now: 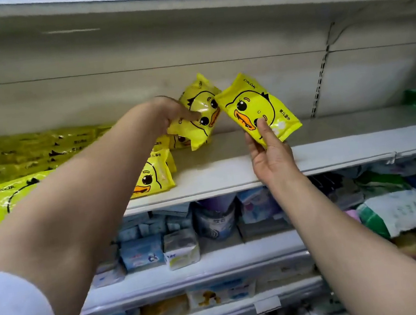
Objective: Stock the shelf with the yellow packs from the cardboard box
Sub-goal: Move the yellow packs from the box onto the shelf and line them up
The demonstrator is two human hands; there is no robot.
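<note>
head | my left hand (168, 114) grips a pack (199, 112) above the shelf (230, 172), 12 o'clock of the stocked row (150, 178) | right hand (268, 153) pinches a second pack (256, 107), thumb on its face, 3 o'clock of the first | glossy soft film, light, slippery; best held by edges

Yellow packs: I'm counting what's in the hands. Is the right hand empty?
No, the right hand grips a yellow duck pack above the shelf.
</note>
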